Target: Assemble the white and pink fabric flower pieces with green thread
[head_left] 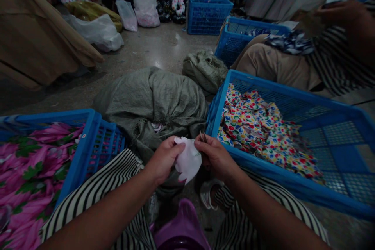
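Observation:
A pale, scalloped fabric piece [189,160] hangs between my two hands above the gap between my knees, with a touch of pink on its lower edge. My left hand [164,160] pinches its upper left edge between thumb and fingers. At the upper right edge, my right hand [215,154] is closed, its thumb against the fabric. Pointed brown tips, perhaps thread snips [202,137], stick up from the right fingers; the rest of that tool is hidden in the hand. A small green mark shows on the fabric near the right thumb.
To the left stands a blue crate [93,125] of pink and green fabric pieces. Another blue crate [216,113] on the right holds colourful patterned pieces. A grey-green sack [152,93] lies ahead. Beneath my hands is a purple plastic object [184,226]. A co-worker [281,62] sits at right.

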A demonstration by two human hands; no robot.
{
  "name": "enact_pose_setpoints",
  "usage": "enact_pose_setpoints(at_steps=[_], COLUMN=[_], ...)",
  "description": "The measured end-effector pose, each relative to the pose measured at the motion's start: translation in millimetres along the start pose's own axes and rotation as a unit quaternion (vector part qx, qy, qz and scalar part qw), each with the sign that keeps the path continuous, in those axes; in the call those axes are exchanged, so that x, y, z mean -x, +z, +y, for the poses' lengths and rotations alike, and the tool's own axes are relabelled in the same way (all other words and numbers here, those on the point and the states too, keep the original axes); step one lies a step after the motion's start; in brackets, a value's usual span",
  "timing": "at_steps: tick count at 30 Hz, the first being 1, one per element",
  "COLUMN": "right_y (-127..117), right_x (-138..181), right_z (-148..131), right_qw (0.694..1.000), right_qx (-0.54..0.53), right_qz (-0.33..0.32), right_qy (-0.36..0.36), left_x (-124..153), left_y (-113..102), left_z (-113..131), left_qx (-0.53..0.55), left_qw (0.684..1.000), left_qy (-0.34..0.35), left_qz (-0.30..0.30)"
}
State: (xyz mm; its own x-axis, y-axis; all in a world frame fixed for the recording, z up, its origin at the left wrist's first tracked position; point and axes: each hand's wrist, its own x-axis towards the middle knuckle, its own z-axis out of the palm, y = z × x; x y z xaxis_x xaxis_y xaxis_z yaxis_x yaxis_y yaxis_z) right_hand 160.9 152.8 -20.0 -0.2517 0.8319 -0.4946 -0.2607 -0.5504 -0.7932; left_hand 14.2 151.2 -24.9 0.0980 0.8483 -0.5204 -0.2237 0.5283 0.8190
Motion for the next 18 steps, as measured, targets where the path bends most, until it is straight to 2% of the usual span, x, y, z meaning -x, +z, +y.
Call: enact_pose_setpoints(at_steps=[2,3,4,6,7,8,9,11,14,16,18], right_y=[0.4,0.4,0.2,-0.5,-1.0,-1.6,-2.2,-3.5,-6.1,-7.7,-8.7], right_x=[-1.8,-3.3,-5.0,-8.5,-9.8,-10.5,-10.7,-9.7,-6.9,-6.1,-6.6], right_z=[1.2,2.6,4.3,7.9,9.0,9.4,8.7,4.9,-3.2,-6.3,-6.2], right_qw=[0.999,0.998,0.997,0.996,0.996,0.997,0.997,0.998,0.995,0.987,0.981], right_qx=[0.008,0.005,-0.002,-0.025,-0.036,-0.044,-0.047,-0.039,0.009,0.049,0.08], right_qz=[0.043,0.064,0.078,0.085,0.077,0.066,0.052,0.04,0.078,0.107,0.106], right_qy=[-0.003,-0.006,-0.009,-0.007,0.001,0.013,0.021,0.013,-0.064,-0.113,-0.143], left_x=[2.2,4.9,8.1,14.1,16.0,16.5,15.8,11.1,2.0,-1.6,-2.3], left_y=[-3.1,-3.7,-3.5,-1.2,0.4,2.0,3.3,4.6,4.7,5.2,6.4], left_z=[-1.2,-2.1,-3.3,-6.9,-8.8,-10.4,-11.4,-11.1,-6.7,-3.6,-1.3], left_qx=[-0.093,-0.139,-0.181,-0.242,-0.256,-0.26,-0.252,-0.207,-0.053,0.061,0.131], left_qw=[0.979,0.957,0.938,0.912,0.906,0.907,0.915,0.946,0.99,0.995,0.989], left_qy=[0.162,0.237,0.29,0.328,0.323,0.312,0.297,0.244,0.127,0.073,0.048], left_qz=[0.086,0.092,0.062,-0.049,-0.094,-0.115,-0.107,-0.053,-0.017,-0.033,-0.047])
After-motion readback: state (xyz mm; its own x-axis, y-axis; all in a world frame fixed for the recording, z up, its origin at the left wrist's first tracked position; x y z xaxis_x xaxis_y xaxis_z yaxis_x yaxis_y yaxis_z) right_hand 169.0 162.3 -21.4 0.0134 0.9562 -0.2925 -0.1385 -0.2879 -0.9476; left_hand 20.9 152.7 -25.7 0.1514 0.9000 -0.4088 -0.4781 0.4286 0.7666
